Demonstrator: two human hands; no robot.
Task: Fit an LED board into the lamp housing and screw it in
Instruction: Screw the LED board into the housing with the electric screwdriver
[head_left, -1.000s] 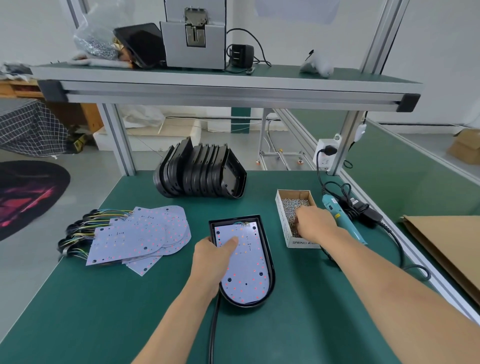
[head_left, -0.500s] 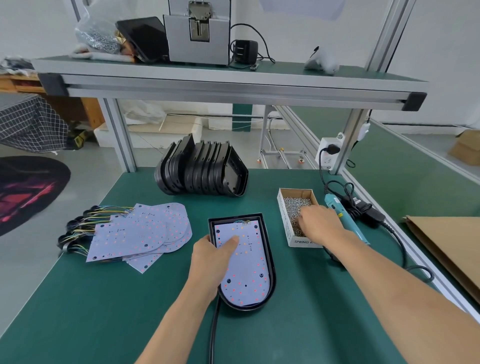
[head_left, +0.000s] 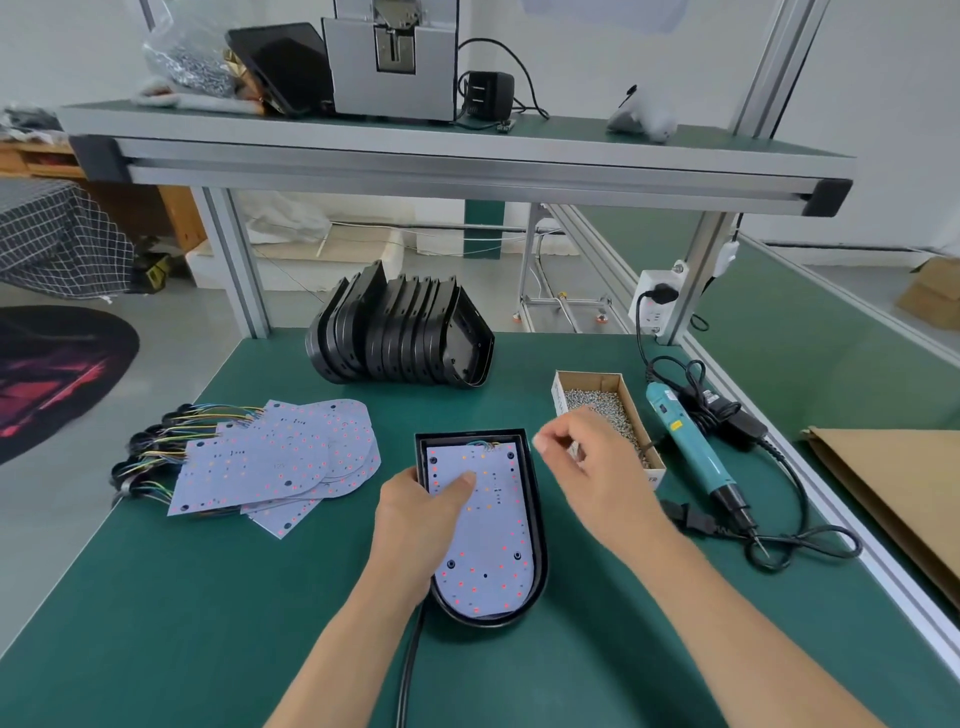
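A black lamp housing (head_left: 537, 525) lies on the green table with a white LED board (head_left: 493, 551) seated inside it. My left hand (head_left: 423, 519) grips the housing's left edge, thumb pressing on the board. My right hand (head_left: 592, 462) hovers just right of the housing's top corner, fingers pinched together; whether a screw is between them is too small to tell. The cardboard box of screws (head_left: 602, 410) sits right behind that hand. A teal electric screwdriver (head_left: 693, 452) lies to the right of the box.
A fan of spare LED boards (head_left: 275, 462) with coloured wires lies at the left. A row of black housings (head_left: 400, 332) stands at the back. The screwdriver's cable (head_left: 800, 540) loops at the right. A brown cardboard sheet (head_left: 893, 499) lies on the neighbouring table.
My right hand has lifted out of the screw box and moved left toward the housing, fingers pinched. My left hand stays on the board and housing.
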